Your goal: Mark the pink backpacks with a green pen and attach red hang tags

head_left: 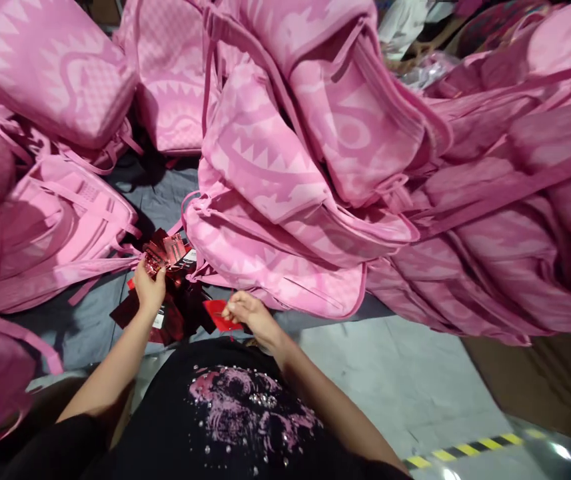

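My left hand (pixel 150 287) is closed around several shiny red hang tags (pixel 171 249) at the near edge of the table. Beneath it lies a loose pile of dark red tags (pixel 132 317), some with white labels. To the right, my right hand (pixel 254 315) pinches a bright red hang tag (pixel 219 313) by its right side. A pink backpack (pixel 285 280) with a shark-mouth print lies just beyond my right hand. Its strap ends reach down toward the tags.
Pink backpacks (pixel 50 73) are heaped at the left and back, and a long row of them (pixel 490 253) fills the right. Grey cloth (pixel 152 190) covers the table. The pale floor (pixel 390 380) shows at the lower right, with yellow-black tape (pixel 465 450).
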A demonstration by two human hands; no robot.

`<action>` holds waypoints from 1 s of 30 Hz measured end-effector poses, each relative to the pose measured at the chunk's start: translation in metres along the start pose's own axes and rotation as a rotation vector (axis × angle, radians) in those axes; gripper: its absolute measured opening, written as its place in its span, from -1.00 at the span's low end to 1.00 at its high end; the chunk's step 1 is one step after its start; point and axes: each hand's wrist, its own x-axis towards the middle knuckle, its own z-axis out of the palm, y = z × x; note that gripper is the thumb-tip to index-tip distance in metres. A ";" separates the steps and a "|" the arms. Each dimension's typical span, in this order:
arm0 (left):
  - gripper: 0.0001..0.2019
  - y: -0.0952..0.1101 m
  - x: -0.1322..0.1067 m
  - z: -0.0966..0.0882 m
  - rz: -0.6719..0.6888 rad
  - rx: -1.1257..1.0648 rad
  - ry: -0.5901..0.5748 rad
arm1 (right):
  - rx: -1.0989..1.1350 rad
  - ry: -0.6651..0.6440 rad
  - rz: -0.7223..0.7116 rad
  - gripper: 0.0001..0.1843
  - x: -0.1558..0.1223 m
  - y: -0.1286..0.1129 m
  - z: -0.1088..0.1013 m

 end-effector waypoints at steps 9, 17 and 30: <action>-0.63 0.073 -0.082 0.002 0.167 -0.021 0.009 | 0.169 0.054 -0.006 -0.53 -0.071 0.002 -0.056; -0.79 0.045 -0.140 0.004 -0.143 -0.201 0.077 | -0.018 0.094 -0.092 -0.53 -0.108 0.017 -0.099; -0.82 -0.004 -0.090 -0.013 -0.272 -0.227 0.028 | -0.263 0.046 -0.061 -0.39 -0.054 0.043 -0.054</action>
